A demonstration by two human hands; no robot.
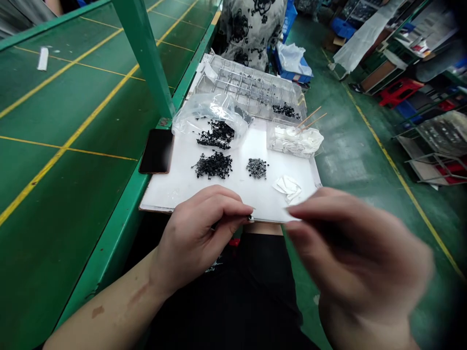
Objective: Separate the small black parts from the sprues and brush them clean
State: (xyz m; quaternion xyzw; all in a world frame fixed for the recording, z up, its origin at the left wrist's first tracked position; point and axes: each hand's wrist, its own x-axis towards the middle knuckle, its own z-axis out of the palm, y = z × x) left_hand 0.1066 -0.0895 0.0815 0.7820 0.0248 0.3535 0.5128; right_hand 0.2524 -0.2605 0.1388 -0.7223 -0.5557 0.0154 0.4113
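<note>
My left hand (pixel 199 233) is closed in a pinch over the near edge of a white board (pixel 175 187), its fingertips holding a tiny dark part (pixel 251 218). My right hand (pixel 350 253) hovers to the right of it, smeared by motion, fingers drawn together toward the left hand; whether it holds anything is unclear. On the board lie a pile of small black parts (pixel 213 165), a smaller heap of grey ring-like parts (pixel 257 167) and a crumpled white wrapper (pixel 288 187).
A clear bag (pixel 211 116) holding more black parts lies at the board's back, beside a clear tub (pixel 294 141) of white bits with wooden sticks. Behind stands a compartment tray (pixel 251 90). A dark phone (pixel 157 151) rests on the green bench (pixel 65 146). Another person (pixel 251 29) sits beyond.
</note>
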